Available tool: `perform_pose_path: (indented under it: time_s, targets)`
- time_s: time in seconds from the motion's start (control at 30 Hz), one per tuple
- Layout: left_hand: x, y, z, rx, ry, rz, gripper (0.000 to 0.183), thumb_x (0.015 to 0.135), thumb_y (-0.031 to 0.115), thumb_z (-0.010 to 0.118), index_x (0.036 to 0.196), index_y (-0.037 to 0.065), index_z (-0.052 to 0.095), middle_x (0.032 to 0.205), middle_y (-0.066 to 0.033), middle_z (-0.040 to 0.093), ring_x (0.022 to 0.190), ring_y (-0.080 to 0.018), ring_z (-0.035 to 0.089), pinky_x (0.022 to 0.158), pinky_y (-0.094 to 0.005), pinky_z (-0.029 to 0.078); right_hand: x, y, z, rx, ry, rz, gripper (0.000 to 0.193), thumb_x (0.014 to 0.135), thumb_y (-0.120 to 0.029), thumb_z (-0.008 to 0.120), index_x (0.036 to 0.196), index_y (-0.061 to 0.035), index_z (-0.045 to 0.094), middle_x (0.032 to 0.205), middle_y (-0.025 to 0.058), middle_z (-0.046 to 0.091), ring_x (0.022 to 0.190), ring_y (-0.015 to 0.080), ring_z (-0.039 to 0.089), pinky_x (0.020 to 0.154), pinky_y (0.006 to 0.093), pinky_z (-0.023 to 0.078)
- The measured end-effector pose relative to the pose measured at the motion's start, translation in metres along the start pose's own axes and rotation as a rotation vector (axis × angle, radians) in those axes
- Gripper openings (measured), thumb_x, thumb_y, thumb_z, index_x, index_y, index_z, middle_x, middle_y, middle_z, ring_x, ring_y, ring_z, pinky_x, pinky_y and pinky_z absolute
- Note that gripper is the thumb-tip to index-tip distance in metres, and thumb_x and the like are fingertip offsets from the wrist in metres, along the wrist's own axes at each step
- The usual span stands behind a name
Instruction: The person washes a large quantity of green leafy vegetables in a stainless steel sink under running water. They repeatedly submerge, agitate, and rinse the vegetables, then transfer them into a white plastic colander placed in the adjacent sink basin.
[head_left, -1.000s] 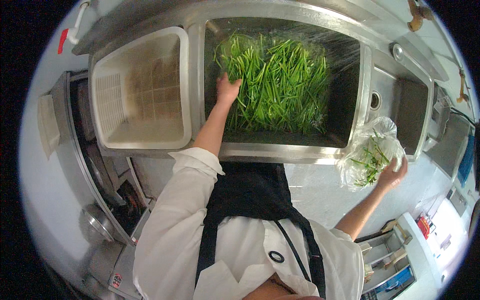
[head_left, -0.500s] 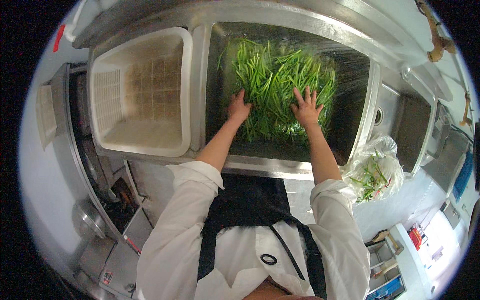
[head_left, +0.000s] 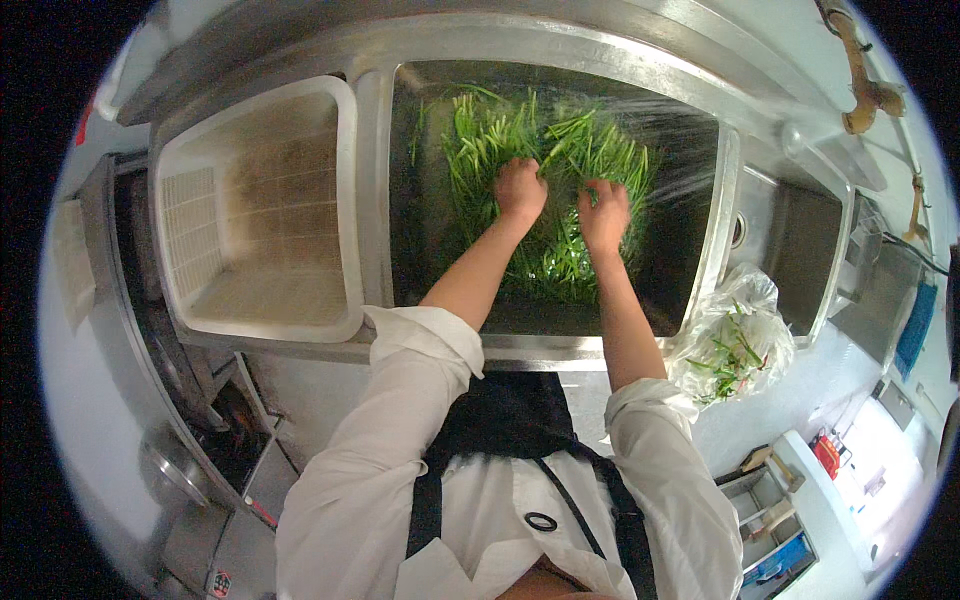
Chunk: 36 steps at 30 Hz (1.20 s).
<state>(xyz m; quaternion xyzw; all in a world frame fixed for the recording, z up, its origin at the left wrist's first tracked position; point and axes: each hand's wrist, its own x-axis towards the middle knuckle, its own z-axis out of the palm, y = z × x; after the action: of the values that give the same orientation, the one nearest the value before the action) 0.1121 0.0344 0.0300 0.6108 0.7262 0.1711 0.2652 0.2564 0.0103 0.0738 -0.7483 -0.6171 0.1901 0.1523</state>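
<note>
One black apron (head_left: 510, 410) over a white shirt (head_left: 490, 492), its sleeves rolled to the forearms. One clear plastic bag (head_left: 765, 290), at the front edge of the sink unit, just beyond the right sleeve; cut green pieces (head_left: 732, 355) inside. One left hand (head_left: 521, 190) and one right hand (head_left: 604, 215), apart from each other, each with fingers curled down into the greens; fingertips largely hidden, so whether either grips any stalks cannot be told. One loose heap of long green stalks (head_left: 480, 150), lying wet in the middle of the large metal basin (head_left: 430, 250), some beyond the hands. One white basket (head_left: 352, 220), slatted at its left end, left of that basin. One smaller metal sink (head_left: 810, 240) to the right, with round drain (head_left: 739, 232). Fine water streaks (head_left: 670, 115), crossing the basin's far right corner.
</note>
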Motion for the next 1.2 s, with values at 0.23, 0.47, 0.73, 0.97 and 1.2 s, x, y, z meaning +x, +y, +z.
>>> perform_pose_path:
  time_s: [0.23, 0.47, 0.73, 0.97, 1.2]
  targets:
    - [-0.019, 0.008, -0.025, -0.251, 0.165, 0.113, 0.017, 0.069, 0.006, 0.064, 0.083, 0.006, 0.056, 0.080, -0.0109, 0.058, 0.077, -0.0308, 0.057, 0.065, -0.0393, 0.046, 0.002, -0.037, 0.009, 0.696, -0.022, 0.049, 0.016, 0.080, -0.015, 0.061, 0.086, 0.0002, 0.060, 0.069, 0.0106, 0.059, 0.059, 0.0183, 0.054, 0.057, 0.0298, 0.043]
    - [-0.039, 0.008, -0.055, -0.271, 0.240, 0.226, 0.015, 0.068, 0.003, 0.063, 0.080, 0.005, 0.055, 0.077, -0.0106, 0.057, 0.076, -0.0313, 0.056, 0.066, -0.0395, 0.045, -0.003, -0.055, 0.003, 0.718, -0.163, 0.107, 0.021, 0.085, -0.019, 0.057, 0.080, 0.0015, 0.057, 0.063, 0.0051, 0.053, 0.057, 0.0108, 0.047, 0.054, 0.0269, 0.040]
    - [-0.054, 0.002, -0.072, -0.262, 0.288, 0.329, 0.012, 0.070, 0.002, 0.063, 0.076, 0.007, 0.055, 0.077, -0.0093, 0.055, 0.078, -0.0305, 0.053, 0.068, -0.0434, 0.043, -0.024, -0.013, -0.051, 1.037, -0.281, 0.223, 0.019, 0.085, -0.014, 0.052, 0.072, -0.0013, 0.057, 0.063, 0.0013, 0.054, 0.056, 0.0088, 0.048, 0.054, 0.0233, 0.039]
    - [-0.059, -0.018, -0.064, -0.676, 0.133, 0.016, 0.015, 0.076, 0.006, 0.064, 0.087, 0.002, 0.056, 0.080, -0.0064, 0.058, 0.072, -0.0184, 0.056, 0.067, -0.0298, 0.046, -0.086, 0.009, -0.205, 0.919, -0.006, 0.265, 0.013, 0.086, -0.011, 0.055, 0.078, -0.0016, 0.059, 0.074, 0.0024, 0.059, 0.069, 0.0103, 0.055, 0.068, 0.0238, 0.044]
    - [-0.032, -0.041, -0.052, -0.690, 0.119, -0.204, 0.036, 0.079, 0.012, 0.065, 0.110, 0.003, 0.050, 0.101, -0.0114, 0.051, 0.090, -0.0227, 0.049, 0.078, -0.0351, 0.041, -0.168, 0.125, -0.320, 0.170, 0.257, 0.479, 0.030, 0.083, -0.009, 0.054, 0.113, -0.0033, 0.055, 0.082, 0.0071, 0.061, 0.076, 0.0152, 0.059, 0.069, 0.0292, 0.048]
